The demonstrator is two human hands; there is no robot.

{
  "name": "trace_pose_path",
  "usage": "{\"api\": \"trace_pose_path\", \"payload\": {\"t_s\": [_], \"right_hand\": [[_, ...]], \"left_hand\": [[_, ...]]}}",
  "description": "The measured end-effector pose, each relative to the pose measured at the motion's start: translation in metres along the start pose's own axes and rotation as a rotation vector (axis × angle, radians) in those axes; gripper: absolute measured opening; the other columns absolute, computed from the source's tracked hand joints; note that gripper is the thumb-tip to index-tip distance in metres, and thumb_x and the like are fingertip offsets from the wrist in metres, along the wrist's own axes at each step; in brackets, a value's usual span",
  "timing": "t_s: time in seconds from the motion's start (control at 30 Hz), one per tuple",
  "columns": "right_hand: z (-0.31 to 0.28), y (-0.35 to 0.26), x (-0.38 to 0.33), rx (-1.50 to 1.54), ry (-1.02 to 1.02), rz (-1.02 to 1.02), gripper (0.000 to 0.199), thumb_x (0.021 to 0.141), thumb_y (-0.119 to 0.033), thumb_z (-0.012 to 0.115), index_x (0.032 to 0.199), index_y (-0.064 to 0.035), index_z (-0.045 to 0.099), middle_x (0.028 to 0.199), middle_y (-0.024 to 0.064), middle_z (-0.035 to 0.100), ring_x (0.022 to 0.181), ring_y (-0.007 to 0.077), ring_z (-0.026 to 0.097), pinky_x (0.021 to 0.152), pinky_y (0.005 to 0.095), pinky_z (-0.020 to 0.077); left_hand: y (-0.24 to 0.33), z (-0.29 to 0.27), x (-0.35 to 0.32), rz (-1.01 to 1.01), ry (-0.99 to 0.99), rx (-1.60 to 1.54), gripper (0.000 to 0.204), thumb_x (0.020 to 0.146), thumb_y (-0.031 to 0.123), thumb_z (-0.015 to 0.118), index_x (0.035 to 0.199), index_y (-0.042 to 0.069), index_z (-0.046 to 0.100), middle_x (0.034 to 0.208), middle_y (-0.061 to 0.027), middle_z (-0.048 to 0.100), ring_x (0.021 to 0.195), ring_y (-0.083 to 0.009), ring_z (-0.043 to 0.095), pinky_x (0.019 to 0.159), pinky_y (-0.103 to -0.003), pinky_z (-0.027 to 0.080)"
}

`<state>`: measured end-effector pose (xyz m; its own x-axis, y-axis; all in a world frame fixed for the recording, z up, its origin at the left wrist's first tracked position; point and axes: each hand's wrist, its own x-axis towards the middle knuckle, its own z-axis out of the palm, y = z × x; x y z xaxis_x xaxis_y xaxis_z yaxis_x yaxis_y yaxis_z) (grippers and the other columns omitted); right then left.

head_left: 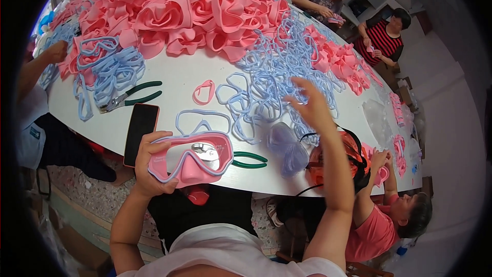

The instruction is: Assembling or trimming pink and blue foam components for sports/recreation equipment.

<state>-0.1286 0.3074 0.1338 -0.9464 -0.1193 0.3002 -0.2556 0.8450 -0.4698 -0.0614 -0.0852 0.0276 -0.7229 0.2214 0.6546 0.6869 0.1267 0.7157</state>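
Observation:
My left hand (150, 166) is closed on the left side of a pink diving mask (190, 169) with a light blue rim, lifted just over the table's near edge. Through its clear lens shows the metal head of pliers, whose green handles (249, 160) stick out to the right. My right hand (309, 103) hovers over a tangle of light blue mask frames (277, 66), fingers apart, with nothing seen in it. One loose blue frame (205, 114) lies just beyond the mask. A stack of clear lenses (287, 150) sits left of my right forearm.
Pink mask skirts (195, 13) are heaped at the back. A dark phone (142, 129), a second green-handled pair of pliers (130, 96) and a pink ring (204, 92) lie on the table. An orange-and-black object (353, 156) stands beside my right forearm. Several people work around the table.

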Motion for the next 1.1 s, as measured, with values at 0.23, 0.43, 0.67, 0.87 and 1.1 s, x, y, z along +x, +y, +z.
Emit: {"api": "trace_pose_path", "payload": {"t_s": [0.23,0.43,0.67,0.87,1.1], "right_hand": [[0.000,0.087,0.040,-0.269,-0.099,0.244,0.039,0.080,-0.025,0.075,0.108,0.0011,0.066,0.095,0.0176,0.070,0.086,0.0322,0.068,0.077,0.0392,0.0530],[0.049,0.053,0.058,-0.669,-0.291,0.297,0.033,0.078,-0.030,0.071,0.093,-0.0009,0.071,0.095,0.0230,0.070,0.088,0.0382,0.069,0.076,0.0464,0.0553],[0.061,0.068,0.063,-0.826,-0.253,0.255,0.029,0.076,-0.027,0.072,0.091,-0.0033,0.071,0.092,0.0200,0.072,0.089,0.0370,0.070,0.075,0.0460,0.0560],[0.079,0.022,0.072,-0.536,-0.198,0.121,0.031,0.080,-0.025,0.069,0.094,0.0024,0.064,0.088,0.0214,0.070,0.089,0.0403,0.069,0.075,0.0470,0.0554],[0.133,0.040,0.082,-0.512,-0.237,0.180,0.021,0.081,-0.017,0.066,0.095,-0.0025,0.063,0.094,0.0225,0.069,0.088,0.0408,0.068,0.074,0.0530,0.0521]], "left_hand": [[0.000,-0.006,-0.007,-0.028,0.104,0.007,0.071,0.074,0.052,0.074,0.117,-0.001,0.054,0.121,-0.0262,0.052,0.111,-0.0338,0.055,0.095,-0.043,0.046],[0.001,-0.011,-0.018,-0.099,0.181,-0.012,0.071,0.075,0.053,0.072,0.116,-0.001,0.054,0.122,-0.0256,0.051,0.110,-0.0330,0.055,0.096,-0.042,0.045],[0.008,-0.021,-0.027,-0.135,0.189,0.021,0.075,0.079,0.061,0.067,0.116,-0.002,0.052,0.123,-0.0239,0.049,0.115,-0.0311,0.052,0.098,-0.042,0.043],[0.004,-0.026,-0.032,-0.165,0.252,-0.051,0.070,0.077,0.052,0.072,0.117,-0.003,0.052,0.124,-0.0246,0.049,0.113,-0.0316,0.053,0.098,-0.040,0.044],[0.005,-0.028,-0.034,-0.094,0.185,0.042,0.071,0.077,0.052,0.072,0.118,-0.003,0.052,0.124,-0.0247,0.049,0.114,-0.0322,0.053,0.096,-0.040,0.045]]}}
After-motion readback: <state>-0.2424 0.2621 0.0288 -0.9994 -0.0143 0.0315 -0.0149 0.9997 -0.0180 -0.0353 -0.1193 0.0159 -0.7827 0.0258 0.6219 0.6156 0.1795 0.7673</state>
